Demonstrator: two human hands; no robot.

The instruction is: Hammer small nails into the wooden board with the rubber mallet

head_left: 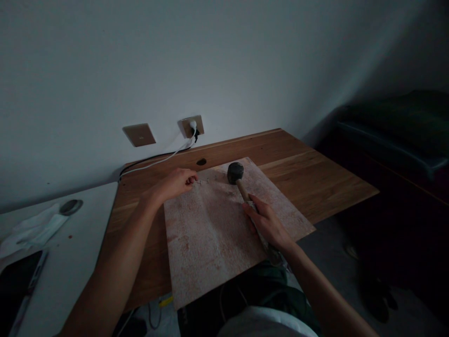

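Observation:
My right hand (264, 220) is wrapped round the wooden handle of a mallet with a black head (235, 172). The mallet's head is over the far part of a mottled pale board (210, 248), which lies on the wooden desk and overhangs its front edge. At the board's far left edge, my left hand (180, 181) is closed with the fingertips pinched together. Whatever is between them is too small to make out. Beside those fingertips, a few thin nail-like pieces (208, 179) show on the board, towards the mallet's head.
On the left, a white table (86, 224) carries a roll of tape (71, 207), a crumpled white sheet (38, 229) and a dark device (21, 276). Cables run along the wooden desk's (315, 178) back edge to a wall socket (192, 126). My lap is below the board.

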